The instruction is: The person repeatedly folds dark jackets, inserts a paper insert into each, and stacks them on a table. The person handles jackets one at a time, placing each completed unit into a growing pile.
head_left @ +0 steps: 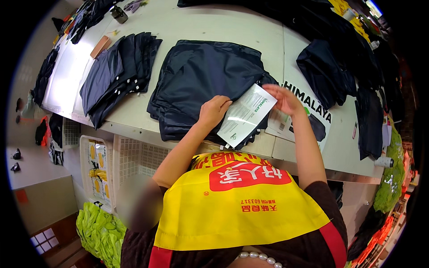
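A stack of folded dark navy fabric pieces [201,76] lies in front of me on the white table. My left hand [214,111] rests at the stack's near side, fingers closed in a pinch on the navy fabric. Slanting over the stack's right part is a white printed card or leaflet [246,117]; its left edge runs close to my left fingertips. My right hand [284,99] is at the card's upper right corner, fingers reaching toward it. Motion blurs those fingers, so whether they grip the card is unclear.
Left of the stack is a fanned row of navy pieces [118,73]. A printed sheet [324,136] and more dark fabric [324,67] lie to the right. A dark bottle [118,14] stands far left. White plastic crates [139,154] sit below the table edge.
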Tool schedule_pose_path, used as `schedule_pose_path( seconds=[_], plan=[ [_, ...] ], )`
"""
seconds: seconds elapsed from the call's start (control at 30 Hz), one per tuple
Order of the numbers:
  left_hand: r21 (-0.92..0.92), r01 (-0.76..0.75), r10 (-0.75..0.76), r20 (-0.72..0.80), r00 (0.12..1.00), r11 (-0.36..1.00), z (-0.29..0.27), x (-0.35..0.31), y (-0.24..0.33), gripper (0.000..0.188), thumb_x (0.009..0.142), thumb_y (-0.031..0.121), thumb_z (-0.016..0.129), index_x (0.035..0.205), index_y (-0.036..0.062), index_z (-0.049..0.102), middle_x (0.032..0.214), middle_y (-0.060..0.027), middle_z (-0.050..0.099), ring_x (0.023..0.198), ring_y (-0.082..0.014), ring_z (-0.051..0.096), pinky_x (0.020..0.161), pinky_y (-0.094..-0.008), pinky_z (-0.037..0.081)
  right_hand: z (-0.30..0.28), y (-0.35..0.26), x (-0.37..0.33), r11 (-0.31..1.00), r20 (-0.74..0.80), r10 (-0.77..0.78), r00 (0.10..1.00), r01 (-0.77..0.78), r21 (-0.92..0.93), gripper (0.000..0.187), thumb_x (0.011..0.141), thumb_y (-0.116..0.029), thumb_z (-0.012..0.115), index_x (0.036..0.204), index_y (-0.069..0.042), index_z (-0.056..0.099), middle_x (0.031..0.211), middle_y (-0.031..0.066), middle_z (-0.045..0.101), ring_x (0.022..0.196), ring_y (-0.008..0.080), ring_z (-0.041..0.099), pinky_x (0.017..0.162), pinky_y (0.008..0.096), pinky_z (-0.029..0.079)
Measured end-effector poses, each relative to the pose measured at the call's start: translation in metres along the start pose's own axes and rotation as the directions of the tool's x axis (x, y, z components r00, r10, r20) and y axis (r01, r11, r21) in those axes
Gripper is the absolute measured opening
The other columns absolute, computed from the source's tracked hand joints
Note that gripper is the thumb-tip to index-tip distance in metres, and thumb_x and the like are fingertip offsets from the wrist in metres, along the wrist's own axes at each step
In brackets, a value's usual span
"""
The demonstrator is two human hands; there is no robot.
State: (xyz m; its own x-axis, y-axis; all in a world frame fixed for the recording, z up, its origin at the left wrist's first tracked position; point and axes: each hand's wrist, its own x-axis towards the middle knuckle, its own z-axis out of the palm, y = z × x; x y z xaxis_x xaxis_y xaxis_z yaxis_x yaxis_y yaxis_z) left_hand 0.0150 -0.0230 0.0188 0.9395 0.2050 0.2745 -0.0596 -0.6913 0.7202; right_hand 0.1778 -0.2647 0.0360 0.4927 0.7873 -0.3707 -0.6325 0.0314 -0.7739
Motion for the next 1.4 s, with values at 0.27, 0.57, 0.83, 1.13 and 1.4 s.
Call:
schedule_pose_path(
  seconds=[0.27, 0.57, 0.83, 1.13, 1.4],
  plan=[
    [-0.009, -0.043, 0.044, 0.072, 0.996, 0.999, -0.009, 0.009, 0.011, 0.014, 0.084, 0.019, 0.059, 0.089, 0.0065, 0.064, 0.084, -0.0104, 0.062, 0.078, -0.0311, 0.060, 0.068, -0.0374, 0.048, 0.060, 0.037, -0.014, 0.863, -0.346, 0.016, 0.938, -0.188, -0.468, 0.015, 0.088, -0.012, 0.053, 0.097, 0.000, 0.057, 0.076, 0.0078, 0.063, 0.058, 0.0106, 0.061, 0.044, 0.0197, 0.047],
    [-0.264, 0.020, 0.007, 0.100, 0.995, 0.964, -0.012, 0.026, -0.021, 0.019, 0.086, 0.012, 0.056, 0.101, 0.0027, 0.062, 0.095, -0.0134, 0.062, 0.092, -0.0289, 0.058, 0.084, -0.0328, 0.044, 0.086, 0.022, 0.041, 0.884, -0.050, -0.067, 0.996, 0.036, -0.465, 0.022, 0.086, -0.018, 0.049, 0.101, -0.004, 0.055, 0.086, 0.0041, 0.060, 0.070, 0.0142, 0.058, 0.057, 0.0264, 0.047],
    [0.072, -0.173, 0.148, 0.273, 0.951, 0.982, -0.001, 0.028, -0.008, 0.041, 0.079, 0.029, 0.064, 0.119, 0.0205, 0.059, 0.124, -0.0123, 0.049, 0.117, -0.0312, 0.043, 0.096, -0.0376, 0.039, 0.110, -0.004, 0.007, -0.417, 0.129, 0.038, 0.991, 0.133, -0.899, 0.020, 0.070, -0.008, 0.055, 0.087, -0.008, 0.064, 0.098, 0.0171, 0.056, 0.091, 0.0332, 0.058, 0.075, 0.0403, 0.049],
    [0.370, -0.185, 0.063, 0.317, 0.946, 0.911, 0.018, 0.030, 0.011, 0.075, 0.063, 0.049, 0.071, 0.129, 0.0238, 0.047, 0.137, -0.0244, 0.032, 0.129, -0.0410, 0.028, 0.090, -0.0503, 0.042, 0.121, 0.004, -0.021, -0.328, 0.083, 0.311, 0.947, 0.189, -0.926, 0.027, 0.063, -0.021, 0.064, 0.084, -0.004, 0.064, 0.083, 0.0173, 0.063, 0.081, 0.0339, 0.062, 0.069, 0.0440, 0.050],
    [0.489, -0.198, 0.076, 0.258, 0.963, 0.849, 0.030, 0.027, -0.001, 0.058, 0.070, 0.024, 0.063, 0.126, 0.0196, 0.050, 0.137, -0.0194, 0.036, 0.125, -0.0388, 0.034, 0.079, -0.0455, 0.050, 0.165, 0.038, -0.016, -0.166, 0.333, 0.047, 0.942, 0.336, -0.927, 0.012, 0.075, -0.013, 0.059, 0.082, -0.003, 0.061, 0.078, 0.0193, 0.062, 0.073, 0.0352, 0.062, 0.066, 0.0440, 0.049]
  ],
)
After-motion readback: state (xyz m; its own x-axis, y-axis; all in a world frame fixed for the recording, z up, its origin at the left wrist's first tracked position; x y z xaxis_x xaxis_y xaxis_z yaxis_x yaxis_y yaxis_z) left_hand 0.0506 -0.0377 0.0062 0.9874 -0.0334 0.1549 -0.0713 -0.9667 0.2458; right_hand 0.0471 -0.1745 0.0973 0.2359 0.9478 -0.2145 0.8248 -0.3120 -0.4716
